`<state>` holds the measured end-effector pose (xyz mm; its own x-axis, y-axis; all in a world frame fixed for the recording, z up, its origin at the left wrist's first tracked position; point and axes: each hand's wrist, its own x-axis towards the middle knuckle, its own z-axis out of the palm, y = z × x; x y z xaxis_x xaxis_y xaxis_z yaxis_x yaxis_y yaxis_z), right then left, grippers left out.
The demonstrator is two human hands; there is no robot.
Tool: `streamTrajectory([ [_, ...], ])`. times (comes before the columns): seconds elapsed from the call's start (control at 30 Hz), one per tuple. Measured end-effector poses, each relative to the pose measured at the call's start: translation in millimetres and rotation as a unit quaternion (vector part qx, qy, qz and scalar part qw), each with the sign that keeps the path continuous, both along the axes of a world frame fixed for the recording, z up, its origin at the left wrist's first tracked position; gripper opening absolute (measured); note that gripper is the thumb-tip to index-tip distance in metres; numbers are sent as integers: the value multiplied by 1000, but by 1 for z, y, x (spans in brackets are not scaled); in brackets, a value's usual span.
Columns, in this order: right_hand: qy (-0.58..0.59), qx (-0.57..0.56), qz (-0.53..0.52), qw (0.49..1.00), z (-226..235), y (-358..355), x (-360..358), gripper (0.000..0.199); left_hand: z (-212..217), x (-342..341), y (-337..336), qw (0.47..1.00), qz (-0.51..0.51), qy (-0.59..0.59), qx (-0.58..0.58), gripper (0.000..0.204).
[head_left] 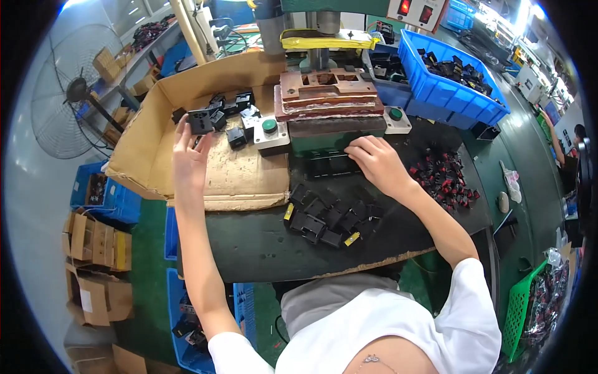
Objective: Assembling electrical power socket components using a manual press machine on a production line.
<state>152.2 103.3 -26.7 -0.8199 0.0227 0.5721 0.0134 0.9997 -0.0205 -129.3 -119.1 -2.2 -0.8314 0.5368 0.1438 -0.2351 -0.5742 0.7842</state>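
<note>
Over the cardboard tray at left, my left hand is raised, its thumb and fingertips closed at the edge of a square black plastic part. Several more black plastic parts lie in the tray behind and beside it. My right hand is at the front of the press fixture, fingers bent and together, at the right end of a row of black parts. What its fingertips hold, if anything, is hidden. Toward me lies a loose pile of black plastic housings, a few with yellow labels.
The press fixture stands between two green push buttons. Small red-and-black parts are heaped at right. A blue bin of black parts sits behind them. A fan stands far left; a green basket is lower right.
</note>
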Motion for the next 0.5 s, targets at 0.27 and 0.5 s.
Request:
streamTrajectory([
  [0.27, 42, -7, 36, 998, 16, -16, -4, 26, 4, 11, 6, 996, -75, -21, 52, 30],
  [0.5, 160, 160, 54, 972, 77, 31, -61, 43, -6, 11, 6, 992, -69, -56, 87, 25],
])
